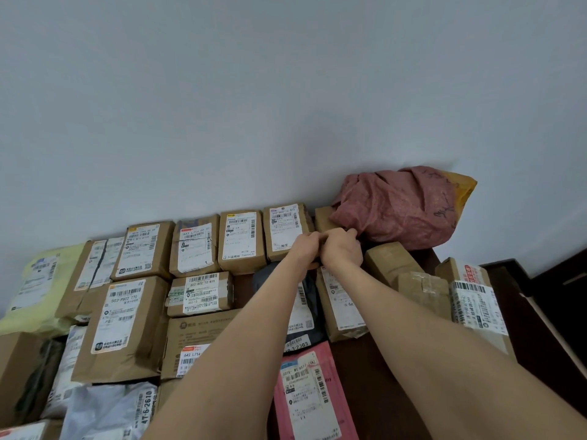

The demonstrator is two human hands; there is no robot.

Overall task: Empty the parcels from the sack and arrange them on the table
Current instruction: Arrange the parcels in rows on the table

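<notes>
Many parcels cover the dark wooden table (360,369): brown cardboard boxes with white labels, such as a large box (122,328), and soft mailers. At the back of the table both my arms reach forward together. My left hand (303,249) and my right hand (343,249) touch each other, with fingers curled on the near edge of a small brown box (322,217) in the back row. A crumpled pink-red bag (397,208) with an orange part behind it leans against the wall and partly covers that box.
A yellow-green mailer (35,287) lies at the far left, a pink mailer (309,392) and a grey mailer (108,411) near the front. More boxes, one taped (422,290), sit at the right. Dark furniture (546,306) stands beyond the table's right edge. A pale wall rises behind.
</notes>
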